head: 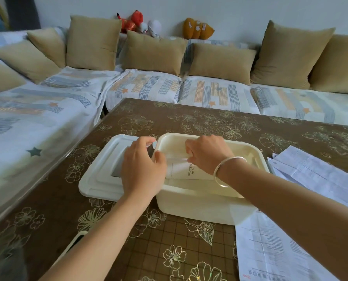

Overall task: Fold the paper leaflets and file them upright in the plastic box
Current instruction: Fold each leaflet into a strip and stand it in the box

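A cream plastic box (pixel 199 203) stands open on the table in front of me. Inside it a folded white leaflet (pixel 185 171) with small black print leans near the front wall. My right hand (pixel 207 153) reaches into the box and pinches the leaflet's top edge. My left hand (pixel 142 167) curls over the box's left rim, fingers touching the leaflet's left end. Several unfolded printed leaflets (pixel 314 171) lie spread on the table to the right, and another sheet (pixel 270 252) lies at the front right.
The box's cream lid (pixel 100 175) lies flat just left of the box. The table (pixel 189 118) wears a brown floral cover. A sofa with tan cushions (pixel 154 51) wraps the far and left sides. A white curved object (pixel 73 244) sits under my left forearm.
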Demonstrator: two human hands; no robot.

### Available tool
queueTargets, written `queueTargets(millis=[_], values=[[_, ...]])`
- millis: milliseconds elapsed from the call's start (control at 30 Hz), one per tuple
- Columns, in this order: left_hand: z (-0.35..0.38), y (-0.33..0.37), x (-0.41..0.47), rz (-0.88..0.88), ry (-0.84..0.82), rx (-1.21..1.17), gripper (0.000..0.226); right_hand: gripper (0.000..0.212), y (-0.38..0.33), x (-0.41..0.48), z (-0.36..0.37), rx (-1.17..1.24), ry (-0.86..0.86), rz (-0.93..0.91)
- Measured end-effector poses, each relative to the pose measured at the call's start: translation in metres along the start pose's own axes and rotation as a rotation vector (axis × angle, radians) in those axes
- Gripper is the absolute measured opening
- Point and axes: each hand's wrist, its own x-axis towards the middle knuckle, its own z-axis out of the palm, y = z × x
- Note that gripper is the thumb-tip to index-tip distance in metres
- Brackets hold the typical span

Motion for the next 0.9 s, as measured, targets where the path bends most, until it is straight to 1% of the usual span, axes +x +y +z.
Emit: queueTargets(millis=[200,267,333,433,567,633,667,733,767,833,900], values=[[0.000,-0.001,-0.001,0.016,0.039,-0.021,0.025,0.019,0.002,-0.002,-0.007,-0.047,-0.036,0.060],[-0.001,0.000,-0.001,0.023,0.084,-0.082,0.020,0.019,0.002,-0.004,-0.011,-0.050,0.000,0.081],[-0.004,0.000,0.001,0.047,0.123,-0.180,0.017,0.016,0.005,-0.007,-0.020,-0.004,0.048,0.118],[-0.015,0.003,0.003,0.073,0.168,-0.293,0.016,0.006,0.013,-0.025,-0.038,0.193,0.135,0.182],[-0.024,0.017,-0.017,0.218,0.210,-0.311,0.014,0.005,0.025,-0.088,-0.060,0.676,0.302,0.275],[-0.019,0.027,-0.041,0.324,0.193,-0.308,0.013,0.004,0.033,-0.131,-0.057,0.904,0.364,0.367],[-0.014,0.031,-0.053,0.380,0.169,-0.299,0.013,0.006,0.038,-0.151,-0.051,0.972,0.403,0.432],[-0.001,0.036,-0.078,0.481,0.096,-0.275,0.012,0.011,0.050,-0.191,-0.028,0.973,0.443,0.608],[0.006,0.036,-0.090,0.517,0.060,-0.268,0.011,0.012,0.057,-0.211,-0.013,0.925,0.410,0.700],[0.017,0.033,-0.102,0.579,0.042,-0.232,0.010,0.012,0.063,-0.240,0.015,0.794,0.232,0.833],[0.024,0.033,-0.108,0.637,0.041,-0.174,0.010,0.017,0.062,-0.263,0.035,0.689,0.031,0.882]])
